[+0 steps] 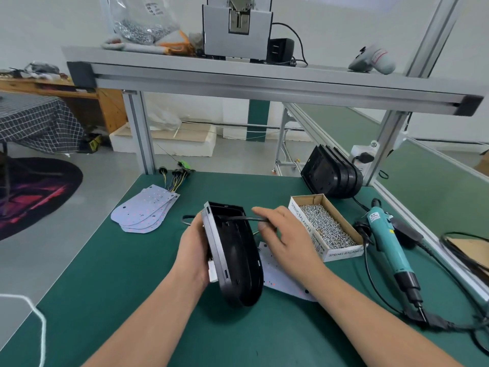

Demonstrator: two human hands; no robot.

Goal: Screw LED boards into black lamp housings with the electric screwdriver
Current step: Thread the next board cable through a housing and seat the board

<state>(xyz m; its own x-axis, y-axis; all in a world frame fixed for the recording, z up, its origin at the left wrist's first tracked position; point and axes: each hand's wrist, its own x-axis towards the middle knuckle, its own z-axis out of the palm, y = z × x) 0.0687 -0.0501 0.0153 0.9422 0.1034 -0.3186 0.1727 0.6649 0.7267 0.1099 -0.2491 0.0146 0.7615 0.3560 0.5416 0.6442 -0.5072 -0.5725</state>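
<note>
Mid-bench (132, 274), the left hand (193, 250) gripped a black lamp housing (235, 250) on edge while the right hand (285, 239) pinched its black cable (243, 219), apparently routing the wiring. An LED board (280, 276) lay at four o'clock, seemingly next to be seated; the electric screwdriver (391, 250) lay untouched at three.

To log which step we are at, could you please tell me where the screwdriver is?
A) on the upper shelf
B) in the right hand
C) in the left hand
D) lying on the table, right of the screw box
D: the screwdriver lies on the table beside the screw box, while the right hand pinches a cable and the left hand holds a housing.
</note>
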